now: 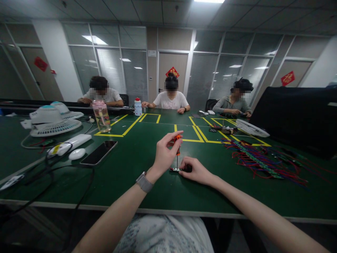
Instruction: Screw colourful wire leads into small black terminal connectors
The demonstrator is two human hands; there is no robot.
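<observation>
My left hand [166, 151] is closed around the orange and black handle of a screwdriver [178, 151]. The screwdriver stands upright, its thin shaft reaching down to a small circuit board [174, 170] on the green table. My right hand [196, 170] rests on the table just right of the board. Its thumb and index finger curl in toward a small dark part at the board's right end; the fingers partly hide that part, and I cannot make out its kind.
On the left lie a phone [99, 152], a white case [77, 154], black cables, fan parts [56, 124] and a pink-lidded bottle [101, 117]. To the right are wired circuit strips [259, 160] and a dark monitor [296, 121]. Three people sit across the table [137, 189].
</observation>
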